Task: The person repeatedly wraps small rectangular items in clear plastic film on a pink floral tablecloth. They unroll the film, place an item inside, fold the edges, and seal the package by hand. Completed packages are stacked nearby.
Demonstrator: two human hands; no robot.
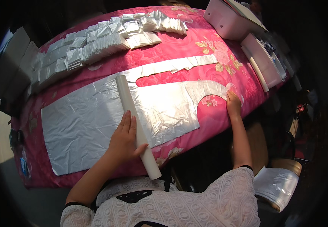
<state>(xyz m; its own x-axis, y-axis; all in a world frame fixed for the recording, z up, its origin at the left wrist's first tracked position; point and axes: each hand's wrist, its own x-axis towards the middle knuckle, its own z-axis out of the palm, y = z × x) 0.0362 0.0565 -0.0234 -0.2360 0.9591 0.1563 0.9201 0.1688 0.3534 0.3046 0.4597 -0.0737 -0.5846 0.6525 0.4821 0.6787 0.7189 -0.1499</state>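
A thin, shiny white plastic sheet (84,121) with two strap-like arms lies spread flat and wrinkled before me, cut away between and beside the arms. Across its middle rests a long white tube (129,96), its near end sticking out past the table's front edge. My left hand (124,138) lies on the tube, fingers stretched out and thumb apart, pressing from above rather than wrapping round it. At the right, my right hand (232,104) has its fingers closed on the end of the nearer plastic strap. The farther strap (179,65) lies loose on the cloth.
The pink floral tablecloth (141,56) covers the table. Rows of folded white plastic packets (96,41) stand along its far left side. White bins (230,19) and a long white roll (258,73) sit at the right. More white plastic (277,185) lies over a chair at lower right.
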